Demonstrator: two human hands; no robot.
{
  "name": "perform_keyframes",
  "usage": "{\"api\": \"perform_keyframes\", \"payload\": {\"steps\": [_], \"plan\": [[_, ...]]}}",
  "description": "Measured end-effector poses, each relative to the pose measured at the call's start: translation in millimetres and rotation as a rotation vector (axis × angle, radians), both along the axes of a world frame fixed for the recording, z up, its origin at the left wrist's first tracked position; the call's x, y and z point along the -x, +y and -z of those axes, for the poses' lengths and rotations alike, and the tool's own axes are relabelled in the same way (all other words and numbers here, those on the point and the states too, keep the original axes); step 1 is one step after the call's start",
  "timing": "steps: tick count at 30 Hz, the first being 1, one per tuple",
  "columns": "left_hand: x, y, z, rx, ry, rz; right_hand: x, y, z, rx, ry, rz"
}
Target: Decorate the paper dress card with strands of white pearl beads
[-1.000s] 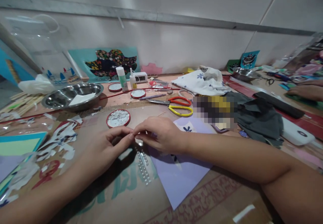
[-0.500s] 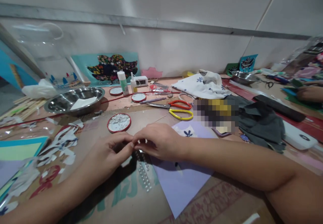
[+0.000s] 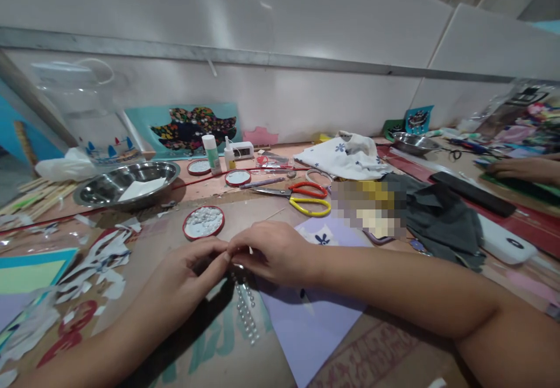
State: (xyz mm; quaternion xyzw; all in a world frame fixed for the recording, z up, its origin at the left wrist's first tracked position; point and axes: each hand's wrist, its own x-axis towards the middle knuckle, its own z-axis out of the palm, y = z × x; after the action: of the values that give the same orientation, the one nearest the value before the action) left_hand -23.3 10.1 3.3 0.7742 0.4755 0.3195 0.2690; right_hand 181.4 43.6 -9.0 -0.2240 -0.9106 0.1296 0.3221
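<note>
My left hand (image 3: 196, 268) and my right hand (image 3: 271, 254) meet at the fingertips, both pinched closed. From between them hang short strands of white pearl beads (image 3: 246, 312) over the tabletop. The fingers hide the upper end of the strands. Under my right hand and forearm lies a purple paper sheet (image 3: 312, 332) bearing white fabric with a dark blue flower print (image 3: 322, 238). Just beyond my left hand sits a red-rimmed lid (image 3: 185, 227) holding loose white beads (image 3: 205, 221).
Scissors (image 3: 310, 206) with red and yellow handles lie ahead, near a glue stick (image 3: 210, 153) and a small glue bottle (image 3: 230, 156). At left are a steel bowl (image 3: 168, 185) and fabric scraps (image 3: 102, 265). Dark cloth (image 3: 450, 219) lies right; another person's hand (image 3: 522, 169) is at far right.
My view has tilted up slightly, so the scene sits lower. My hands keep nearly the same pinch on the bead strands. The other person's hand at far right has shifted left.
</note>
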Motion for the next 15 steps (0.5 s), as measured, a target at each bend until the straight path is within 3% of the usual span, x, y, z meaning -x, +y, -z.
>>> {"api": "perform_keyframes", "payload": {"steps": [5, 10, 15], "plan": [[1.1, -1.2, -0.1, -0.02, 0.015, 0.007, -2.1, 1.2, 0.8, 0.002, -0.008, -0.002], [3.6, 3.1, 5.1, 0.072, 0.001, -0.006, -0.7, 0.8, -1.0, 0.067, -0.055, 0.016], [1.4, 5.1, -3.2, 0.191, 0.062, -0.023, -17.3, -8.9, -38.1, 0.143, -0.033, -0.032]]}}
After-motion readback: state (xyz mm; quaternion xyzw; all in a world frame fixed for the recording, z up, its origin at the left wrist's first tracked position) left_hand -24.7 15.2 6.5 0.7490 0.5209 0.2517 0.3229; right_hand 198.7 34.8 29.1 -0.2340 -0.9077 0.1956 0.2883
